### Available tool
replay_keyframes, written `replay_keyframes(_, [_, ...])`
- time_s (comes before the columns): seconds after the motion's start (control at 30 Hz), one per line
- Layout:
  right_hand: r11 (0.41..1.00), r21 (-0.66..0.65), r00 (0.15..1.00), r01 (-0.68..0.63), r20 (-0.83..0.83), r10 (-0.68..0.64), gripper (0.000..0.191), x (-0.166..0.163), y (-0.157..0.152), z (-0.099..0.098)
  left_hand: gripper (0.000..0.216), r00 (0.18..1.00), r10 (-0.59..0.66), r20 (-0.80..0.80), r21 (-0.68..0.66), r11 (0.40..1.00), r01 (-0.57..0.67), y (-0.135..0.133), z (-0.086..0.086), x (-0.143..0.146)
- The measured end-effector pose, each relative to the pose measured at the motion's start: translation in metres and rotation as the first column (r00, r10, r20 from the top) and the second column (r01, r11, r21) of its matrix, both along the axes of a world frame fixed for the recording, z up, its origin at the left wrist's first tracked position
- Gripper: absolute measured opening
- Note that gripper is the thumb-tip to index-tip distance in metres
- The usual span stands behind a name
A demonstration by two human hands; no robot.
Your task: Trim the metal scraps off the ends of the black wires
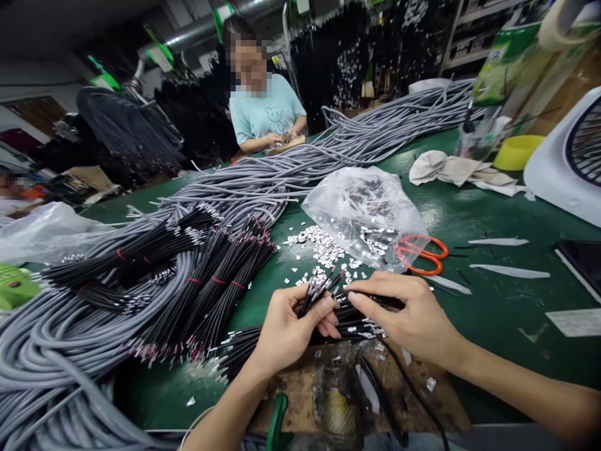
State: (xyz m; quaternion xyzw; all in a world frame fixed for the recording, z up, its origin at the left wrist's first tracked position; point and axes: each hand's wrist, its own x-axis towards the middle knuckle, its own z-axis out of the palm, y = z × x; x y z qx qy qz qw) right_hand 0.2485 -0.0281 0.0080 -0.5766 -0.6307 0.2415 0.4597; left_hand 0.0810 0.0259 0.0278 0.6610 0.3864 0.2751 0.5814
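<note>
My left hand is closed round a small bunch of thin black wires, their tips pointing up and away. My right hand pinches one black wire beside that bunch, thumb and forefinger pressed together. More loose black wires lie under both hands on the green table. Small silver metal terminals are scattered just beyond my fingers.
Bundled black wires and long grey cables cover the left. A clear plastic bag of terminals and orange scissors lie ahead. A worn wooden block sits at the near edge. Another person works across the table; a white fan stands right.
</note>
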Motion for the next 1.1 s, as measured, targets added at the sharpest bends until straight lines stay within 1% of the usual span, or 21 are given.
replay_keyframes(0.1, [0.999, 0.011, 0.997, 0.031, -0.067, -0.031, 0.019, 0.0, 0.0, -0.001, 0.025, 0.999, -0.01, -0.049, 0.044, 0.999, 0.012, -0.001, -0.001, 0.0])
replay_keyframes(0.17, [1.0, 0.025, 0.994, 0.004, -0.112, -0.001, 0.021, 0.0, 0.0, -0.003, 0.027, 0.993, 0.0, -0.116, 0.1, 0.995, 0.011, -0.002, -0.003, 0.0])
replay_keyframes(0.23, [0.998, 0.047, 0.989, -0.045, -0.137, 0.051, 0.018, 0.0, 0.0, -0.004, 0.026, 0.988, 0.015, -0.153, 0.125, 0.992, 0.004, -0.003, -0.006, 0.0])
replay_keyframes(0.3, [0.995, 0.071, 0.986, -0.074, -0.142, 0.084, 0.016, 0.0, 0.0, -0.004, 0.021, 0.99, 0.034, -0.138, 0.111, 0.994, -0.019, -0.003, -0.008, 0.001])
replay_keyframes(0.4, [0.994, 0.08, 0.99, -0.071, -0.114, 0.08, 0.017, -0.001, -0.001, -0.004, 0.019, 0.994, 0.037, -0.102, 0.094, 0.995, -0.027, -0.002, -0.009, 0.002])
replay_keyframes(0.47, [0.994, 0.09, 0.995, -0.057, -0.073, 0.063, 0.018, -0.002, -0.001, -0.005, 0.025, 0.992, -0.005, -0.124, 0.111, 0.994, 0.019, -0.001, -0.008, 0.002])
replay_keyframes(0.53, [0.99, 0.134, 0.999, -0.04, -0.01, 0.042, 0.018, -0.001, 0.001, -0.006, 0.032, 0.985, -0.085, -0.151, 0.11, 0.989, 0.102, 0.0, -0.007, 0.002])
replay_keyframes(0.57, [0.986, 0.167, 1.0, -0.021, 0.022, 0.017, 0.017, 0.001, 0.003, -0.006, 0.034, 0.978, -0.133, -0.16, 0.09, 0.985, 0.148, 0.0, -0.006, 0.002])
replay_keyframes(0.63, [0.973, 0.223, 0.995, 0.055, 0.07, -0.072, 0.014, 0.005, 0.007, -0.006, 0.034, 0.968, -0.194, -0.156, 0.049, 0.978, 0.204, 0.001, -0.005, 0.001])
replay_keyframes(0.67, [0.966, 0.236, 0.988, 0.108, 0.082, -0.131, 0.012, 0.008, 0.01, -0.006, 0.031, 0.969, -0.195, -0.15, 0.046, 0.978, 0.204, 0.001, -0.005, 0.001])
replay_keyframes(0.73, [0.958, 0.213, 0.972, 0.192, 0.096, -0.216, 0.013, 0.013, 0.013, -0.005, 0.024, 0.98, -0.138, -0.142, 0.094, 0.984, 0.152, 0.002, -0.005, 0.0])
replay_keyframes(0.77, [0.961, 0.187, 0.97, 0.204, 0.097, -0.225, 0.015, 0.014, 0.014, -0.005, 0.021, 0.985, -0.098, -0.141, 0.132, 0.984, 0.117, 0.002, -0.005, 0.0])
replay_keyframes(0.83, [0.977, 0.133, 0.98, 0.165, 0.092, -0.178, 0.016, 0.012, 0.014, -0.004, 0.021, 0.988, -0.029, -0.149, 0.181, 0.982, 0.056, 0.002, -0.006, 0.001])
replay_keyframes(0.97, [0.997, 0.067, 0.996, 0.041, 0.076, -0.046, 0.029, 0.002, 0.009, -0.005, 0.022, 0.99, 0.078, -0.119, 0.212, 0.976, -0.051, 0.002, -0.009, 0.003])
replay_keyframes(1.03, [0.999, 0.042, 0.998, 0.021, 0.063, -0.024, 0.029, -0.001, 0.007, -0.005, 0.025, 0.99, 0.11, -0.088, 0.213, 0.973, -0.089, 0.001, -0.011, 0.004])
replay_keyframes(1.1, [0.999, 0.026, 0.999, 0.019, 0.041, -0.02, 0.027, -0.002, 0.006, -0.005, 0.023, 0.989, 0.135, -0.063, 0.211, 0.97, -0.119, 0.001, -0.012, 0.004])
